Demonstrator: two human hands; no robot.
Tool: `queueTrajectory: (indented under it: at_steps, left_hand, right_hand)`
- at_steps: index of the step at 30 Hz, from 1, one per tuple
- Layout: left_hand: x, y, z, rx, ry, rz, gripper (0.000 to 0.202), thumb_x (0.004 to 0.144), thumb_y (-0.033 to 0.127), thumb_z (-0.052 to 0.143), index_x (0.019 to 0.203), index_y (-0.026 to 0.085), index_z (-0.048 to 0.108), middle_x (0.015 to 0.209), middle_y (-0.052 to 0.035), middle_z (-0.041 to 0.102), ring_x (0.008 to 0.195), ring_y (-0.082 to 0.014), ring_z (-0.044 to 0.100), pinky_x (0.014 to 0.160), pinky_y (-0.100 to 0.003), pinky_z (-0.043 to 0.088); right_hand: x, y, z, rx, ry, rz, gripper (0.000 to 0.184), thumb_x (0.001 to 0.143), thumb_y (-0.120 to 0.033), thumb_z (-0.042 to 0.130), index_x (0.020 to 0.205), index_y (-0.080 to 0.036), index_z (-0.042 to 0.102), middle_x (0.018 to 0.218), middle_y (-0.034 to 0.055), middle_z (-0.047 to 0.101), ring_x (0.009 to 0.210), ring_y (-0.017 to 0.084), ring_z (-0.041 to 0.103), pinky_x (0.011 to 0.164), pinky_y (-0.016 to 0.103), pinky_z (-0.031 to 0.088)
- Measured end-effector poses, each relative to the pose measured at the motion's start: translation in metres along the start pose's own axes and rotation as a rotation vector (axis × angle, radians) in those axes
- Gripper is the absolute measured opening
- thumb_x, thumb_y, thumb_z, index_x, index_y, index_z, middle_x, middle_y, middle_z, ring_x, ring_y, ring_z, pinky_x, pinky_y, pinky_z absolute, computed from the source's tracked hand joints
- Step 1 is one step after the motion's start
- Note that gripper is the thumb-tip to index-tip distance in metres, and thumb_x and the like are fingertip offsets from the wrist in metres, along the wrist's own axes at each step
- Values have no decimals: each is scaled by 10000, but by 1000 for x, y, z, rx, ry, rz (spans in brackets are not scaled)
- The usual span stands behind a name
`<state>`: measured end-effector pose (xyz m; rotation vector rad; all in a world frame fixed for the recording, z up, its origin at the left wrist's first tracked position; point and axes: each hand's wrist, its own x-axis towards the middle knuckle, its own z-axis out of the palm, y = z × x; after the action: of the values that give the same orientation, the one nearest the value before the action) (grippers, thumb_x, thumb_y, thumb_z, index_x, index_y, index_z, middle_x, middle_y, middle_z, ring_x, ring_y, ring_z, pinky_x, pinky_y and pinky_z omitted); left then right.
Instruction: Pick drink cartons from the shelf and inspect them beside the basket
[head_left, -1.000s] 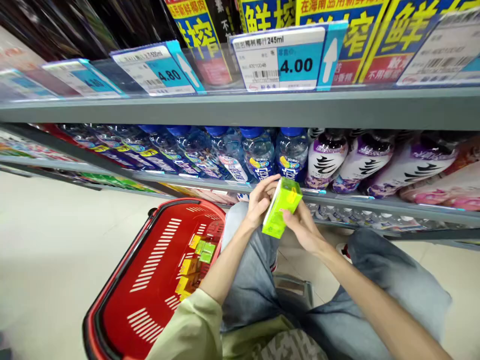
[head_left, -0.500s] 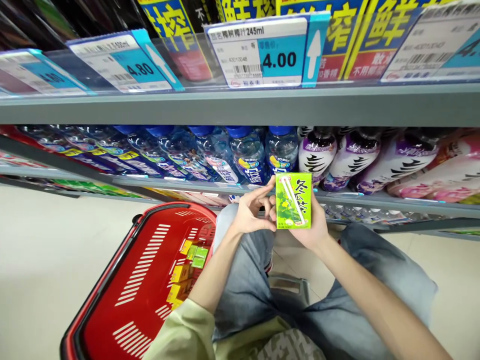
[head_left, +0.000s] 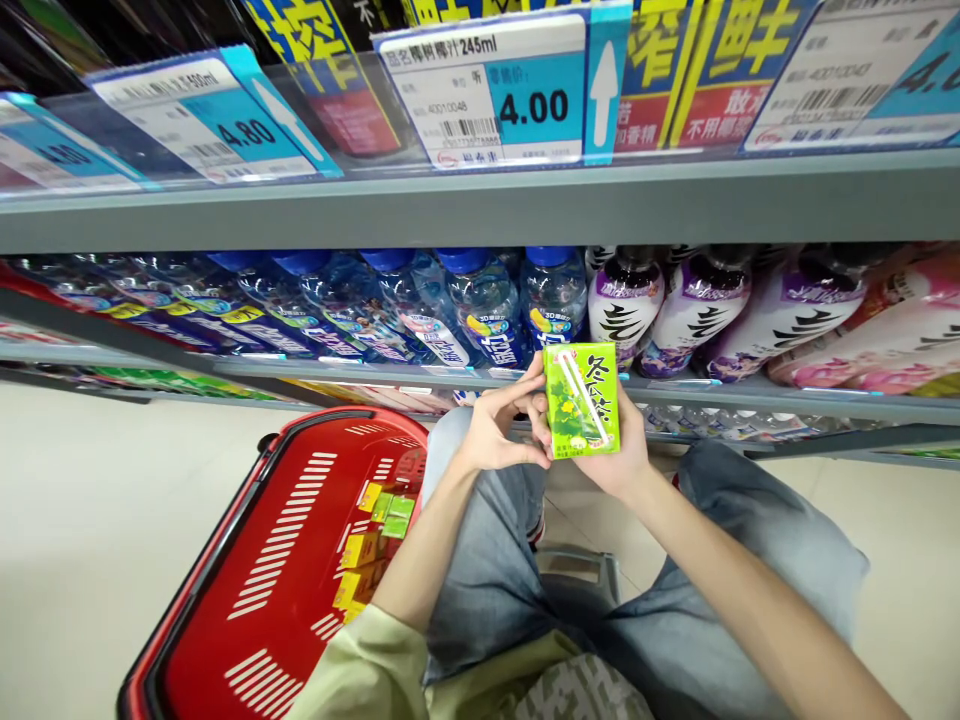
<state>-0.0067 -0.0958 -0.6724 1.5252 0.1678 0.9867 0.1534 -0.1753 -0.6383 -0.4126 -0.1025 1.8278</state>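
Note:
A small green drink carton (head_left: 583,399) with a straw taped across its face is held upright in front of the shelf. My right hand (head_left: 619,455) cups it from behind and below. My left hand (head_left: 499,425) pinches its left edge with thumb and fingertips. Both hands hover above my knees in blue jeans. A red shopping basket (head_left: 247,600) stands on the floor to my left, with several yellow and green cartons (head_left: 375,540) lying inside it.
A grey shelf (head_left: 480,205) carries price tags reading 4.80 and 4.00 (head_left: 495,95). Below it lie blue-capped water bottles (head_left: 480,300) and purple-labelled bottles (head_left: 697,300). Pale floor stretches to the left.
The carton was turned from edge-on to face me with its straw side showing, and lifted slightly. The view shifted a little, so the basket sits lower left.

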Motion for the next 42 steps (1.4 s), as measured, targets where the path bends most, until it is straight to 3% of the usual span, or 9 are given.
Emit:
queueTrajectory:
  at_steps: [3, 9, 18, 28, 30, 34, 38, 42]
  left_hand:
    - [1, 0, 0, 3, 3, 10, 980, 532, 285, 1050, 1437, 280, 673, 962, -94, 790, 567, -163, 724, 586, -237, 612]
    - [-2, -4, -2, 30, 21, 5, 974, 529, 392, 1045, 1427, 302, 680, 1190, -137, 775, 596, -152, 728, 604, -254, 614]
    - [-3, -5, -3, 19, 21, -19, 992, 514, 356, 1054, 1429, 271, 680, 1073, -121, 781, 556, -131, 694, 565, -223, 583]
    - [-5, -7, -7, 34, 16, -31, 1000, 491, 381, 1056, 1417, 280, 691, 1304, -202, 726, 553, -125, 692, 530, -228, 580]
    - [-6, -7, -7, 47, 29, -58, 1000, 481, 387, 1060, 1405, 257, 701, 1271, -202, 741, 549, -130, 689, 548, -243, 587]
    - [-6, -5, -7, 31, 24, -48, 983, 507, 345, 1058, 1416, 258, 694, 1016, -128, 803, 576, -164, 706, 621, -283, 612]
    - [-5, -5, -6, 44, 41, -54, 975, 478, 375, 1063, 1383, 254, 719, 949, -102, 803, 597, -171, 704, 689, -319, 622]
    - [-6, -4, -6, 73, 74, -97, 985, 457, 435, 1061, 1357, 205, 733, 871, -97, 784, 548, -167, 666, 617, -311, 596]
  right_hand:
    - [0, 0, 0, 5, 15, 1, 574, 1025, -637, 399, 1175, -171, 697, 941, 125, 750, 825, 302, 698, 697, 495, 620]
    - [0, -1, 3, -3, 26, 3, 581, 1031, -631, 375, 1175, -173, 702, 943, 125, 751, 830, 307, 700, 699, 504, 619]
    - [-1, -1, 6, -7, 17, 12, 595, 1016, -656, 399, 1214, -173, 685, 968, 130, 750, 839, 307, 698, 699, 503, 623]
    - [-1, -2, 9, -21, 38, 8, 594, 1018, -663, 401, 1226, -180, 678, 977, 125, 755, 833, 305, 705, 692, 505, 628]
    - [-1, -2, 9, -21, 42, 9, 593, 1027, -656, 381, 1214, -180, 681, 969, 121, 757, 831, 303, 706, 693, 504, 630]
    - [-1, -1, 8, -17, 48, 5, 583, 1029, -657, 386, 1162, -180, 693, 960, 115, 758, 821, 296, 706, 693, 502, 632]
    - [0, 0, 5, -13, 48, -1, 569, 1021, -663, 419, 1137, -183, 702, 944, 103, 759, 800, 287, 707, 696, 502, 633]
    - [1, 1, 4, -27, 49, -12, 596, 1022, -677, 404, 1145, -184, 715, 957, 107, 771, 825, 296, 722, 719, 501, 634]
